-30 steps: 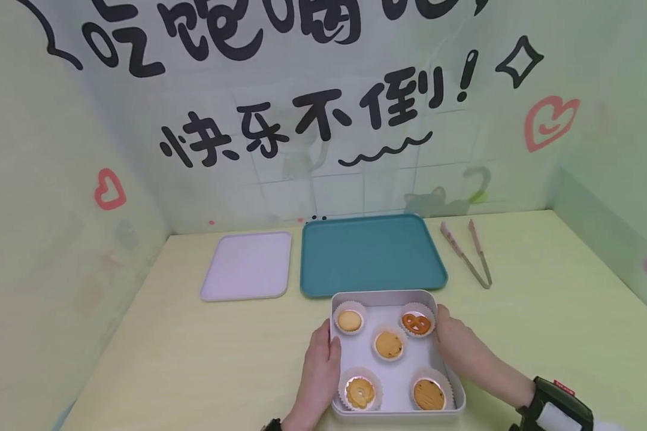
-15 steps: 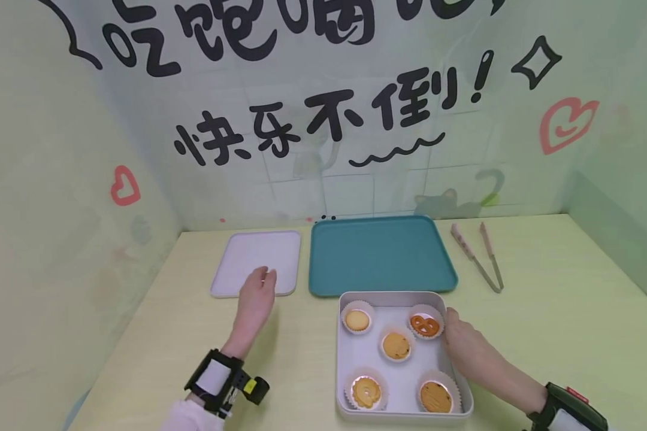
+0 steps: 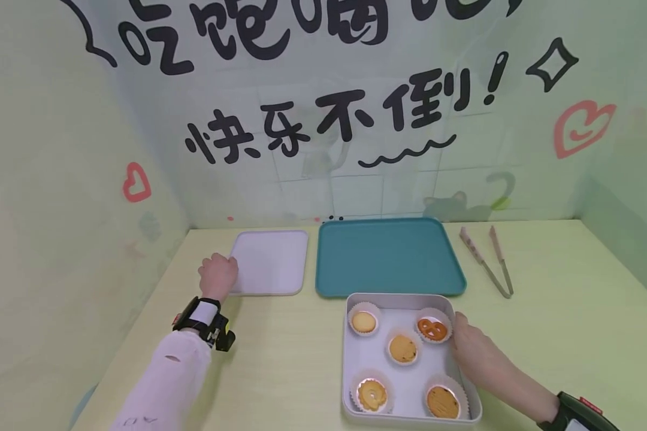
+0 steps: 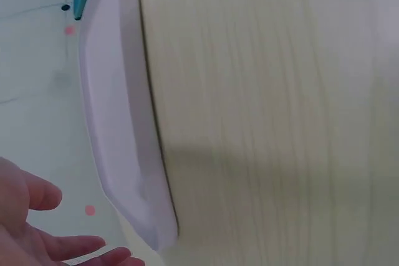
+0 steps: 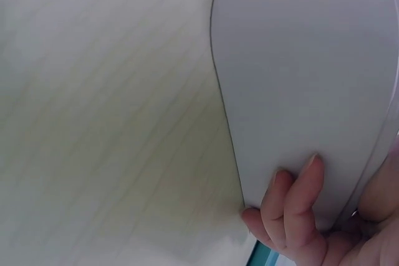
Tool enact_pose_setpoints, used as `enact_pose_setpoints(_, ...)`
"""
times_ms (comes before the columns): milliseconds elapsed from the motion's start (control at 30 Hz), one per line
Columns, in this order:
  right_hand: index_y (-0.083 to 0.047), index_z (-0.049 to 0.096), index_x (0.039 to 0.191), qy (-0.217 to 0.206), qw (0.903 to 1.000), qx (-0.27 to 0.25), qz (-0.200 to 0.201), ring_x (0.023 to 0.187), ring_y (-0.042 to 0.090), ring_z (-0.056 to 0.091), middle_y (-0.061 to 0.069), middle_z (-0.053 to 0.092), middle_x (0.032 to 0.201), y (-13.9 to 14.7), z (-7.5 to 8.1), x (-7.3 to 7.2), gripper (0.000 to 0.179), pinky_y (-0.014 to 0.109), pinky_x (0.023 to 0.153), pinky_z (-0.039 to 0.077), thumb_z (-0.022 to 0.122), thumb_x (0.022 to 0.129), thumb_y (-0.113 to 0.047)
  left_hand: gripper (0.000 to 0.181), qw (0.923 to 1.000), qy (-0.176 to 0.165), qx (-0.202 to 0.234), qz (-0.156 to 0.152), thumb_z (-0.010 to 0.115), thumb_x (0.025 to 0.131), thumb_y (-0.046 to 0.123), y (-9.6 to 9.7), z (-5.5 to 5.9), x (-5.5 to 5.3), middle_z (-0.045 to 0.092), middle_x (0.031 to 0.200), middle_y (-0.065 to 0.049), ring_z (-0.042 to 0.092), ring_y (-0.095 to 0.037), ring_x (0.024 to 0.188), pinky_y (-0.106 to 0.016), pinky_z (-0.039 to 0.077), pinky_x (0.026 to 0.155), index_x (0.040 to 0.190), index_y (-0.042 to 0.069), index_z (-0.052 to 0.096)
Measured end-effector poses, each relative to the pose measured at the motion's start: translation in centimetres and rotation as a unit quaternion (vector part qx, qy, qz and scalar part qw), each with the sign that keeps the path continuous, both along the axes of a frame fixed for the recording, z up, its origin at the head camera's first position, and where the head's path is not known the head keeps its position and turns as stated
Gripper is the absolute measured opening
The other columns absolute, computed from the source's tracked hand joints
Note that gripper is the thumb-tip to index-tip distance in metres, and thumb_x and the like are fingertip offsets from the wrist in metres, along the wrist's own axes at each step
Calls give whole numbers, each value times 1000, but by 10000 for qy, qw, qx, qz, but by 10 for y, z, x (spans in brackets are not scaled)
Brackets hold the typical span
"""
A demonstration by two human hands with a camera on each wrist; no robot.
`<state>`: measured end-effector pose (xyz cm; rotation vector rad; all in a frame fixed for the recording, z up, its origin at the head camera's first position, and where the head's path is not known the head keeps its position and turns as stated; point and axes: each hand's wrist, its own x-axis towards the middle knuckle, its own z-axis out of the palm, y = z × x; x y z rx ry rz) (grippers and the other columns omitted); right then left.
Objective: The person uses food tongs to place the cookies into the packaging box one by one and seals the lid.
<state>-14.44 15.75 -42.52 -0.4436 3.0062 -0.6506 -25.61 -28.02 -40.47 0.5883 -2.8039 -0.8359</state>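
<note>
A white rectangular baking pan (image 3: 408,389) sits at the front, holding several cookies in paper cups, one a pretzel (image 3: 432,329). My right hand (image 3: 477,350) grips its right wall near the far corner. In the right wrist view, curled fingers press the pan's outer side (image 5: 299,79) and the thumb lies by the rim. My left hand (image 3: 218,276) is at the left edge of a small lilac tray (image 3: 269,263). Seen from the left wrist, its fingers (image 4: 75,247) are loosely spread beside the tray's corner, holding nothing; whether they touch it, I cannot tell.
A larger teal tray (image 3: 390,257) lies behind the pan, right of the lilac tray. Tongs (image 3: 490,263) with pink handles lie spread apart to its right. Walls with printed lettering enclose the pale wooden table (image 3: 280,359) at the back and sides.
My left hand has let go of the pan's left wall and moved left and forward, past the lilac tray's front, to its left edge. The right hand keeps hold of the pan.
</note>
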Motion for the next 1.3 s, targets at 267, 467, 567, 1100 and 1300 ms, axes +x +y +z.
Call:
enact_pose_setpoints(267,17,32,105,-75,9998,-43,-179,67,32,58,21,52,71,9,-1,4,22,41,50,49,41,90,3,33,9958,-668,-513,358,36,92,11,8,-15,-4,35,105,-37,35,-48,101,-55,42,75,103,-20,39)
enact_pose_setpoints(467,16,32,106,-175,9996,-114,-215,69,34,59,22,53,72,8,0,4,21,42,51,50,39,91,2,20,9947,-362,-854,434,28,90,2,4,-27,3,39,96,-37,42,-47,94,-52,46,68,91,-18,36)
enact_pose_setpoints(567,18,32,107,-163,9997,-104,-177,70,34,59,24,54,74,7,0,4,23,42,52,50,39,91,2,20,9956,-273,-825,342,29,90,1,-1,-28,8,43,90,-36,47,-48,87,-54,46,64,88,-17,36)
enact_pose_setpoints(1100,18,33,105,50,9999,-151,30,67,30,59,21,52,71,2,0,1,22,39,49,49,41,91,4,19,9920,223,-605,-1089,39,79,4,-133,-171,-81,49,66,-17,45,-27,51,-34,40,38,74,-11,51)
enact_pose_setpoints(1300,16,38,100,-263,9992,-283,-80,68,29,58,17,51,69,3,2,-3,24,39,52,49,45,92,-5,18,9967,158,74,-788,37,84,-4,-43,-57,4,50,71,-22,48,-27,53,-34,43,41,88,-19,46)
